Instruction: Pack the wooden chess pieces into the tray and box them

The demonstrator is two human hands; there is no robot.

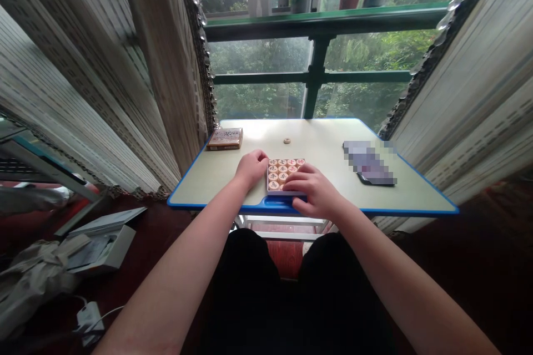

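An open box (277,193) of Chinese chess pieces (273,177) lies at the front of the table. Its round wooden discs sit in rows, some with black characters and some with red. My left hand (251,169) is closed at the box's left side, its curled fingers against the upper left edge; the fingertips are partly hidden. Over the lower right of the box, my right hand (316,191) has its fingers stretched across the pieces and the thumb apart near the front edge. It covers several pieces. One loose chess piece (287,141) rests beyond the box.
A brown box lid (225,138) with writing lies at the table's back left. On the right is a phone-like flat object (368,163), partly pixelated. The table (200,186) has a blue rim and stands against a window, between curtains (166,66). Cans and cups line the sill.
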